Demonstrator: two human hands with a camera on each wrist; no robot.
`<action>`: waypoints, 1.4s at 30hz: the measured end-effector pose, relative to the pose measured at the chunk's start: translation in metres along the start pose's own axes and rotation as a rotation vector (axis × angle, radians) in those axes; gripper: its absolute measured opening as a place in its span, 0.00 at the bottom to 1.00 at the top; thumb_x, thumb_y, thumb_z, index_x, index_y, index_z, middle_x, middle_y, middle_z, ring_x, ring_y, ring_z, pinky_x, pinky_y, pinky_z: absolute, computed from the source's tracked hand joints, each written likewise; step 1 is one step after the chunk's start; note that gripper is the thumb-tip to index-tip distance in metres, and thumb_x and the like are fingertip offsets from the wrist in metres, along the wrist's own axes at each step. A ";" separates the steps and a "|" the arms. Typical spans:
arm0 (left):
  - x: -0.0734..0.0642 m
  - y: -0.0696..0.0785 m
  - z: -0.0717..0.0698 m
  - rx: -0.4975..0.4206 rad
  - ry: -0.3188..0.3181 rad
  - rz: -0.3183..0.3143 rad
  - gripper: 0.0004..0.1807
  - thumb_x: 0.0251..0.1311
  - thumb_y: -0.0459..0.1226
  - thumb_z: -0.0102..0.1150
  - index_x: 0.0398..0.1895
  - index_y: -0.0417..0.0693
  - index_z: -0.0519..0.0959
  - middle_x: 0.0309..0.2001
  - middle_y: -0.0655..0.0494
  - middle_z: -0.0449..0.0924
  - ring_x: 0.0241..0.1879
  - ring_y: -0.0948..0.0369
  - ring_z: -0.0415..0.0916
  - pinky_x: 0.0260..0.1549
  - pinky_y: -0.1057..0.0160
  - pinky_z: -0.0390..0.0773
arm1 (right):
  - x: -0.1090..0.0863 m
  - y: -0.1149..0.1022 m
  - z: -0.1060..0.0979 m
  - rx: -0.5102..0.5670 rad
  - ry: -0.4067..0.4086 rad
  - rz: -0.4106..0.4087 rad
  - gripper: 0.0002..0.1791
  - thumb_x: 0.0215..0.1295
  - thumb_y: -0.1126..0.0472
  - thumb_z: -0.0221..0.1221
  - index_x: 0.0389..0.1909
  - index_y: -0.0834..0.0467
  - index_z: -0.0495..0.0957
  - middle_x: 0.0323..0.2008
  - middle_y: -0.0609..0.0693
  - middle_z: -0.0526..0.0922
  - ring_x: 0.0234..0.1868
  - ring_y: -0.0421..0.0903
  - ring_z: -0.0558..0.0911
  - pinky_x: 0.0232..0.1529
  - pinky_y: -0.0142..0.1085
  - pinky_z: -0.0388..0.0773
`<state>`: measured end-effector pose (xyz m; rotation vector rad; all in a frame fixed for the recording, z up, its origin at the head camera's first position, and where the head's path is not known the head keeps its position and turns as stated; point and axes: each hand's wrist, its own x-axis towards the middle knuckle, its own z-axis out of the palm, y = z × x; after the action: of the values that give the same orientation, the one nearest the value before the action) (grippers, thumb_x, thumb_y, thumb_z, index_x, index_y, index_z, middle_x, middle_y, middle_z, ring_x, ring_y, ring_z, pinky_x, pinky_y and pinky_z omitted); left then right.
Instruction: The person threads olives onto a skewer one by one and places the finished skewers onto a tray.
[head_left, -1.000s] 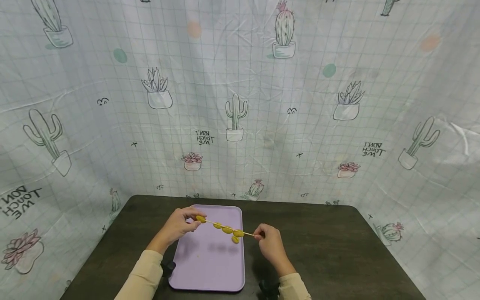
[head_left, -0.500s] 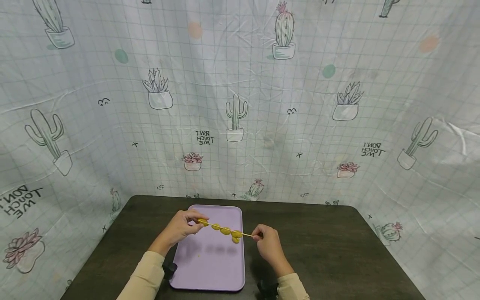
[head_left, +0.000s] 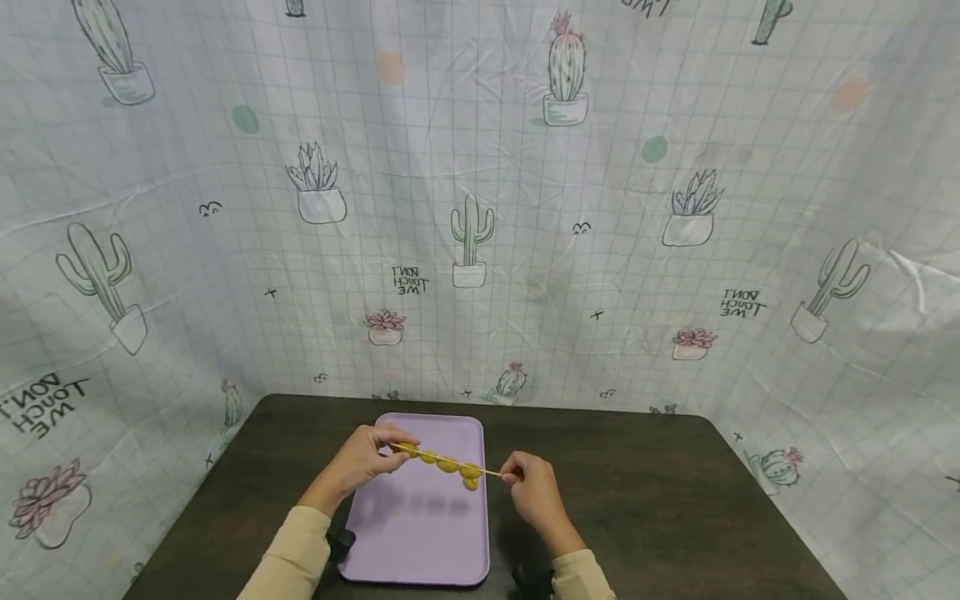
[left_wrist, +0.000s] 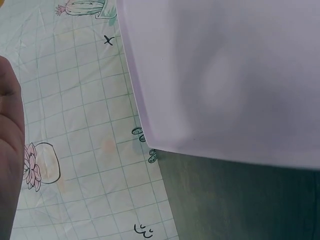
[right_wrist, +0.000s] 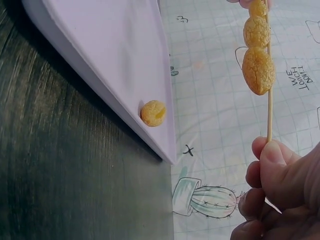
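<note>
A thin wooden skewer (right_wrist: 270, 112) carries several golden-brown fried puffs (right_wrist: 258, 71) in a row, held over the lilac tray (head_left: 420, 550). My right hand (head_left: 534, 493) pinches its bare end between thumb and forefinger. At the other end, my left hand (head_left: 362, 458) grips the outermost puff (head_left: 409, 449) between thumb and fingers, with the stick's tip showing at the fingers. In the left wrist view only part of my left hand (left_wrist: 9, 155) shows at the edge; its fingertips are out of frame. One loose puff (right_wrist: 153, 113) lies on the tray near its edge.
The tray rests on a dark wooden table (head_left: 637, 500). A white curtain (head_left: 525, 208) with cactus prints surrounds the table at the back and sides. Dark wrist cameras (head_left: 341, 544) sit by both sleeves.
The outermost puff, gripped by my left hand, has moved along the skewer closer to the others. My right hand and the skewer have shifted slightly left.
</note>
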<state>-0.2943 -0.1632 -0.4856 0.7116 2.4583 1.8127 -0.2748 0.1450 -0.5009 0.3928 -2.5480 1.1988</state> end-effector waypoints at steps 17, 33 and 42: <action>0.005 -0.013 0.023 0.274 -0.122 -0.072 0.16 0.66 0.36 0.65 0.53 0.37 0.83 0.35 0.58 0.81 0.36 0.59 0.76 0.31 0.61 0.77 | 0.000 0.022 -0.010 0.065 -0.006 0.131 0.09 0.61 0.77 0.64 0.26 0.62 0.81 0.25 0.47 0.79 0.27 0.42 0.74 0.28 0.33 0.72; 0.044 -0.008 0.107 0.774 -0.129 0.068 0.14 0.51 0.34 0.75 0.43 0.49 0.88 0.35 0.56 0.85 0.37 0.62 0.80 0.40 0.63 0.79 | 0.002 0.018 -0.016 0.097 0.007 0.196 0.04 0.64 0.75 0.63 0.30 0.66 0.81 0.27 0.49 0.80 0.29 0.43 0.74 0.29 0.34 0.72; 0.050 -0.024 0.107 0.834 -0.070 0.143 0.07 0.48 0.36 0.77 0.28 0.54 0.86 0.25 0.67 0.80 0.32 0.66 0.77 0.35 0.66 0.77 | 0.006 0.019 -0.017 0.087 0.020 0.193 0.05 0.63 0.75 0.64 0.29 0.65 0.82 0.27 0.49 0.80 0.29 0.43 0.75 0.30 0.34 0.73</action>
<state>-0.3191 -0.0537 -0.5296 0.9480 3.1374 0.6800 -0.2846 0.1695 -0.5017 0.1551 -2.5704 1.3777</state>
